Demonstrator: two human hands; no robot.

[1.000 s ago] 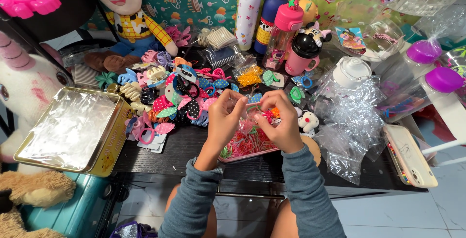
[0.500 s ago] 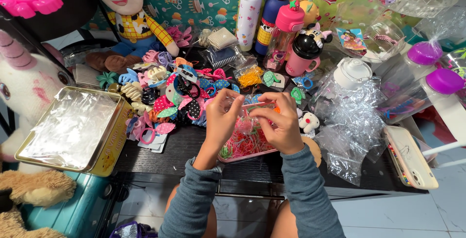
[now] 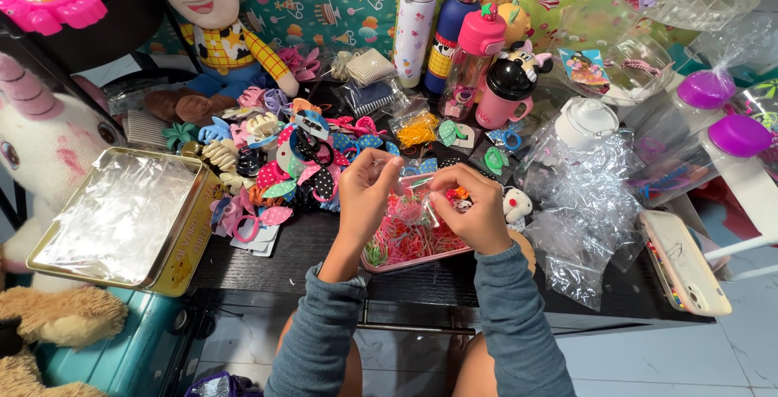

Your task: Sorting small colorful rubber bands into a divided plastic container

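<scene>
My left hand (image 3: 366, 194) and my right hand (image 3: 472, 207) are raised together over a pink tray (image 3: 417, 261) full of tiny coloured rubber bands (image 3: 405, 235). Between their fingertips they pinch a small clear plastic bag (image 3: 415, 188) that holds some of the bands. Both arms wear grey-blue sleeves. A heap of hair clips and bows (image 3: 279, 158) lies just left of my left hand.
An open gold tin (image 3: 182, 239) lined with clear plastic sits at the left. Bottles (image 3: 415, 16) and a pink cup (image 3: 504, 89) stand behind. Crumpled cellophane (image 3: 587, 211) and a phone (image 3: 685, 259) lie right. Plush toys (image 3: 36, 134) crowd the left edge.
My hands have spread slightly apart and dropped a little toward the tray, still pinching the small clear bag between them.
</scene>
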